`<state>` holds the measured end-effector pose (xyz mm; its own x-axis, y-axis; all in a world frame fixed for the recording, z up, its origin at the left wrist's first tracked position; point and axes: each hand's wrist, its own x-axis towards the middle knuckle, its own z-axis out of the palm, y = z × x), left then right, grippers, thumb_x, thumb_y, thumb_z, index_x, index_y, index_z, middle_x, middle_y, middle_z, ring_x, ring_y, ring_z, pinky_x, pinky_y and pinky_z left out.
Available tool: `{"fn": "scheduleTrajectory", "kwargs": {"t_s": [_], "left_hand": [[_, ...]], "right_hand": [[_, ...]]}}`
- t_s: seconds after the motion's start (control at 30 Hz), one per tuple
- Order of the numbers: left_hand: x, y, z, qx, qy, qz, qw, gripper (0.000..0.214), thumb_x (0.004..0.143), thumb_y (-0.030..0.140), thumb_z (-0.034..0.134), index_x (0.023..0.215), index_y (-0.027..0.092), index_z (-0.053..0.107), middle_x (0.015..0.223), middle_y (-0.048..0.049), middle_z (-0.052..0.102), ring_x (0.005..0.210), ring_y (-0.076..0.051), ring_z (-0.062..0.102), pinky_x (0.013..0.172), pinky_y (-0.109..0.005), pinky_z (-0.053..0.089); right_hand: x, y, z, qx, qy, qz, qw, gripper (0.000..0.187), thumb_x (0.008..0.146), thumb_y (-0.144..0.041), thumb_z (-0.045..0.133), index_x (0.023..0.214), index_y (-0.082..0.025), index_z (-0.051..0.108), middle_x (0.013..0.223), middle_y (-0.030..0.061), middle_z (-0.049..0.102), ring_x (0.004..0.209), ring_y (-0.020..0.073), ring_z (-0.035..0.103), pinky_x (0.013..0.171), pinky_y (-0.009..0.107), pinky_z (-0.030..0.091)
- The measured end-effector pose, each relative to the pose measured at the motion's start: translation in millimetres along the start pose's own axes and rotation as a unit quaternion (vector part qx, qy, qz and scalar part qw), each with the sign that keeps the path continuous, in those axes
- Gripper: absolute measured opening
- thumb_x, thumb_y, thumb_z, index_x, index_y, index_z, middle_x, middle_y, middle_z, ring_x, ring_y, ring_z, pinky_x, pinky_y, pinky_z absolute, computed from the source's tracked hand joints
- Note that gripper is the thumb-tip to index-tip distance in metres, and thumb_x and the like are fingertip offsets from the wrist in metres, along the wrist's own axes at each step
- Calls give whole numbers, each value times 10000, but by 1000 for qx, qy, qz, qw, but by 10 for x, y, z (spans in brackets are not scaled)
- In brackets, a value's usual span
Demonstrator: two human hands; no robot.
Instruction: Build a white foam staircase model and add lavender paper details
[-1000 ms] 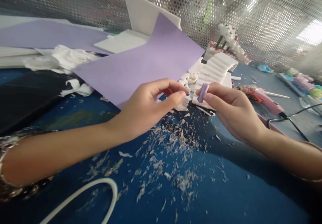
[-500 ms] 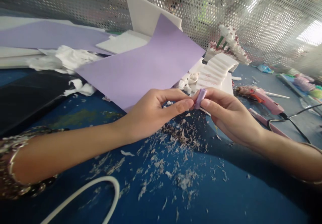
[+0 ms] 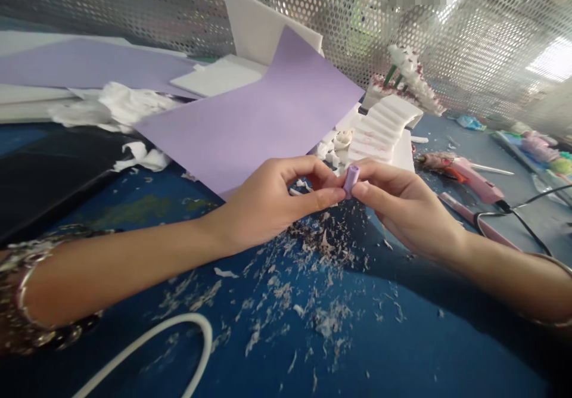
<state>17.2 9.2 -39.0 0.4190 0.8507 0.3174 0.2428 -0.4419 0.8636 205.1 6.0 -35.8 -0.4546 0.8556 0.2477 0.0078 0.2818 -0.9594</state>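
A small rolled tube of purple sheet is pinched between both hands, its spiral end facing up. My left hand holds it from the left with thumb and fingertips. From the right, the thumb and fingers of my right hand press on the same roll. Just behind the hands lies a large purple sheet, cut with a curved notch in its upper edge. Grey and white shavings are scattered on the blue table below.
A pink glue gun with a black cord lies at right. Behind are a ridged white foam piece, a white flower model and a perforated metal screen. Crumpled tissue and a black slab lie left; a white cable loops in front.
The purple roll has shifted slightly left and down, tilting so its spiral end shows more. My right fingers have moved a little left with it.
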Motion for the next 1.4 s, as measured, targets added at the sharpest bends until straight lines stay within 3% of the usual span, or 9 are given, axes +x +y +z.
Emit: {"fn": "scheduleTrajectory", "kwargs": {"t_s": [0.37, 0.77, 0.87, 0.97, 1.07, 1.13, 1.27, 1.4], "left_hand": [[-3, 30, 7, 30, 14, 9, 999, 161, 784, 333, 617, 832, 188, 669, 766, 13, 633, 732, -112, 554, 683, -210, 434], [-26, 39, -23, 112, -16, 25, 993, 239, 830, 396, 535, 812, 204, 676, 799, -12, 654, 755, -133, 575, 723, -236, 443], [-26, 36, -17, 146, -39, 58, 987, 226, 830, 379, 546, 740, 228, 688, 755, 13, 656, 698, -114, 569, 821, -279, 409], [-20, 33, -4, 161, -24, 62, 985, 184, 792, 366, 597, 701, 220, 662, 733, 28, 642, 631, -99, 545, 827, -290, 398], [-12, 33, -3, 118, -15, 42, 992, 133, 751, 338, 629, 811, 219, 636, 839, 12, 637, 677, -113, 553, 739, -253, 432], [-12, 39, -10, 64, -42, 42, 996, 166, 759, 363, 605, 844, 222, 630, 888, -3, 633, 769, -141, 569, 734, -244, 449], [-27, 56, -26, 10, -102, 23, 994, 265, 827, 431, 503, 805, 209, 646, 866, -17, 642, 875, -176, 572, 781, -271, 463], [-32, 52, -25, -2, -95, 6, 995, 232, 838, 386, 514, 795, 223, 673, 842, -2, 655, 854, -157, 582, 778, -267, 467]], "right_hand": [[-13, -3, 21, -28, 31, -31, 999, 57, 766, -258, 647, 815, -238, 667, 866, -18, 623, 864, 114, 549, 814, 294, 418], [47, -38, -36, -10, 88, 14, 996, 111, 820, -301, 557, 828, -233, 644, 880, -3, 622, 924, 135, 541, 872, 319, 410], [47, -48, -31, -4, 70, 19, 997, 128, 829, -303, 542, 810, -225, 641, 884, 4, 616, 948, 144, 533, 883, 330, 407], [34, -53, -32, 5, 30, 12, 999, 115, 823, -321, 555, 827, -241, 638, 906, -1, 607, 932, 145, 537, 873, 342, 413], [20, -48, -39, 6, -25, 0, 1000, 122, 822, -344, 562, 878, -270, 640, 934, -8, 601, 923, 144, 544, 856, 352, 422], [15, -36, -42, 6, -50, 1, 999, 128, 812, -346, 578, 901, -286, 648, 953, -12, 597, 928, 142, 546, 851, 342, 427], [16, 10, -40, 20, -79, 1, 997, 128, 792, -336, 605, 896, -299, 670, 985, -8, 584, 939, 136, 538, 852, 312, 435], [16, 30, -31, 30, -87, -10, 996, 110, 790, -330, 610, 874, -299, 675, 1012, -8, 576, 983, 132, 518, 890, 312, 419]]}}
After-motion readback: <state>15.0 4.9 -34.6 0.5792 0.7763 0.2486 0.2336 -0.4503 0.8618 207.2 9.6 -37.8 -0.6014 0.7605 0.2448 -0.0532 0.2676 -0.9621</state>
